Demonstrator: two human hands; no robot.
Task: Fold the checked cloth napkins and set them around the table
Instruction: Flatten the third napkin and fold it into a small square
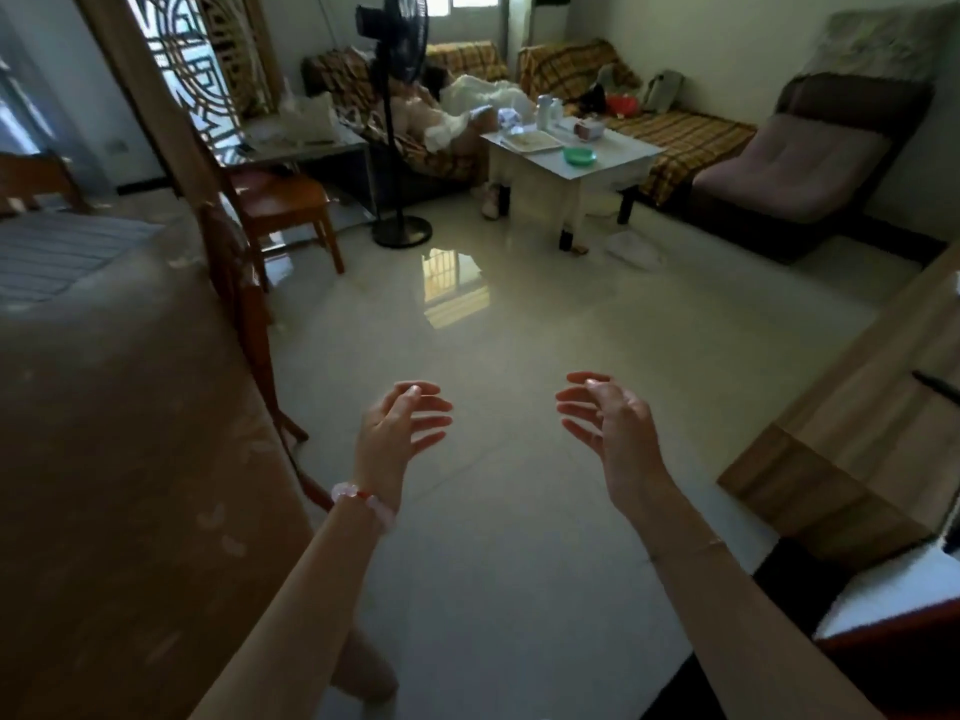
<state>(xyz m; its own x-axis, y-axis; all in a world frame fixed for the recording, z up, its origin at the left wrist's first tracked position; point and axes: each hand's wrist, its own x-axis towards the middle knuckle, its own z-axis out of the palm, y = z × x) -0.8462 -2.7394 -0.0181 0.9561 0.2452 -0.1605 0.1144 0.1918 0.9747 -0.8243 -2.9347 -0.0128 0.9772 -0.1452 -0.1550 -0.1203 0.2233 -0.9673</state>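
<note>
Currently left hand [402, 433] and right hand [605, 423] spread, empty, over bare floor at lower centre; only napkin candidate a striped cloth [57, 257] on desk [130, 407], upper left, too blurred to confirm; likely light, limp: pinch two corners.

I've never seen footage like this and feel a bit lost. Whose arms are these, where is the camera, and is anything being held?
There is no machine here. A person wears a wide-angle camera on the head, so this one picture looks forward and down along their own arms. The left hand, with a bead bracelet at the wrist, and the right hand hang open over the tiled floor, holding nothing. At the left is a brown-covered table with a striped cloth lying on its far end. No checked napkin is being handled.
</note>
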